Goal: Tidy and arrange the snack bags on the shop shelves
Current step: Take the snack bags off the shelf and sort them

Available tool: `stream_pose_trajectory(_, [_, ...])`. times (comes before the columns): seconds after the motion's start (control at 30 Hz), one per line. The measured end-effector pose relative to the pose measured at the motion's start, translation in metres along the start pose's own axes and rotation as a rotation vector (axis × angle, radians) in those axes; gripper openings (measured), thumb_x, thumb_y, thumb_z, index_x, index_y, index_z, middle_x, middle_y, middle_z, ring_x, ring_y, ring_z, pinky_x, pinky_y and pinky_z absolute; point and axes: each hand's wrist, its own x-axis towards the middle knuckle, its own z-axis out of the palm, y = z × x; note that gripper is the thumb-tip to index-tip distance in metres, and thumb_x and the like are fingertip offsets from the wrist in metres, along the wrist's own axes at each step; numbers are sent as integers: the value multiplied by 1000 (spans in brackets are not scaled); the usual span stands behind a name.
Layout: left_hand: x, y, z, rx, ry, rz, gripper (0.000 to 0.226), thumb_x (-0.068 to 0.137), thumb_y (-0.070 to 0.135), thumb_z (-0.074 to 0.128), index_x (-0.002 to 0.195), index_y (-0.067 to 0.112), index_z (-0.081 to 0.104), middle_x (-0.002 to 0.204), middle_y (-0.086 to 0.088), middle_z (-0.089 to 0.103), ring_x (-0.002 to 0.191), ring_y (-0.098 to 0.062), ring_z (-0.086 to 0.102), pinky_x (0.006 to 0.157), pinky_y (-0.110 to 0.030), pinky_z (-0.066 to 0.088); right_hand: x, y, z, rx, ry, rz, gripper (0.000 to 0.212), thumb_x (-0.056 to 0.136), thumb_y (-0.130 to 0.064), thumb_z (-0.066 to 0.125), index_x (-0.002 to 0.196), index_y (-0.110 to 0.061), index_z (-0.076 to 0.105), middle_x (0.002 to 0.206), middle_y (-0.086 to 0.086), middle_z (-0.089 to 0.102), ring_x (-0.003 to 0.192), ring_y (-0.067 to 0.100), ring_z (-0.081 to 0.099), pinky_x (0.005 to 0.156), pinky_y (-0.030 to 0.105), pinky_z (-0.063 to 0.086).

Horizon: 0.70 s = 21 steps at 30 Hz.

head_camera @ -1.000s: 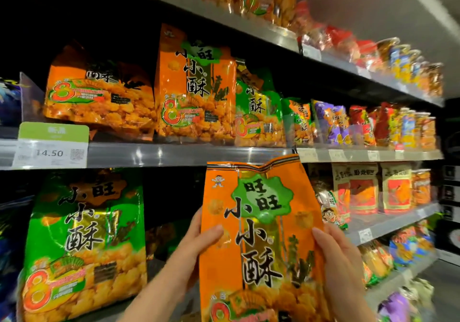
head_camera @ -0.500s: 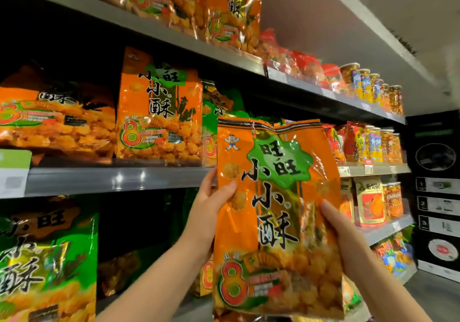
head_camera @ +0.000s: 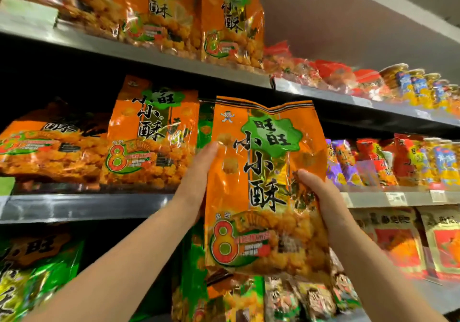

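A left hand (head_camera: 199, 172) and a right hand (head_camera: 321, 194) grip an orange snack bag (head_camera: 263, 197) by its side edges, thumbs pressed on the front and fingers hidden behind. They hold it upright and label-out before the middle shelf (head_camera: 87, 207), apparently to face it up beside the matching upright bag (head_camera: 151, 137) on that shelf.

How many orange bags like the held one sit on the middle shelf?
2: upright bag left of the held bag, slumped bag farther left; others may be hidden.
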Motion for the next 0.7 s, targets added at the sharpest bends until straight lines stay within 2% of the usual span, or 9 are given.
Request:
stream_pose_trajectory(0.03, [6,2,2,0,32,21,52,82,67,41,119,34,57,121,1,62,115,-22,57,101,-48,41,7,0,-1,20,-4,14,79,46,-46,76,116,-12,60,85,9,73,71,26,70,73,41,56])
stream_pose_trajectory(0.07, [13,4,2,35,71,41,53,86,66,35,123,33,55,125,0,60,118,-22,54,103,-48,39,14,-2,-2,43,-9,29,74,50,-44,76,116,-11,61,86,11,72,71,28,69,76,44,55])
stream_pose_trajectory(0.17, [45,-3,1,237,151,68,91,66,84,32,135,26,47,138,-4,51,128,-26,46,109,-50,32,32,-7,-8,94,-16,38,58,61,-39,71,110,-9,65,89,15,71,74,31,68,82,49,54])
stream_pose_trajectory(0.2, [55,-9,-2,293,174,49,94,64,82,35,136,23,45,138,-7,50,127,-28,46,109,-49,32,37,-10,-10,106,-7,35,54,62,-38,72,108,-9,66,89,15,71,74,31,68,83,48,54])
stream_pose_trajectory(0.3, [60,-12,4,564,248,81,57,93,46,44,142,18,34,142,-12,45,127,-30,45,107,-45,35,55,-14,-19,135,16,-3,44,66,-35,72,104,-12,68,88,14,72,75,31,69,82,47,55])
stream_pose_trajectory(0.37, [64,-20,10,713,265,132,53,97,34,44,145,17,29,144,-11,42,127,-29,45,104,-40,38,64,-14,-23,109,12,-15,43,68,-39,70,103,-14,68,90,14,73,77,32,69,82,47,54])
stream_pose_trajectory(0.47, [69,-29,16,717,248,172,59,95,34,47,146,17,24,146,-12,38,132,-30,39,106,-46,36,72,-11,-26,41,19,-30,60,62,-45,70,111,-12,64,92,13,73,78,31,70,81,46,55])
stream_pose_trajectory(0.57, [74,-33,17,743,261,124,59,97,24,42,149,17,15,153,-13,21,138,-34,27,111,-46,29,75,-8,-30,35,22,-34,64,61,-45,70,114,-10,62,96,15,72,84,35,69,84,49,54])
stream_pose_trajectory(0.7, [92,-41,28,559,459,-7,68,97,21,43,150,19,1,153,-19,13,136,-42,24,108,-45,29,79,-7,-40,58,27,-19,71,49,-48,75,110,-13,64,102,18,70,92,39,67,88,52,52])
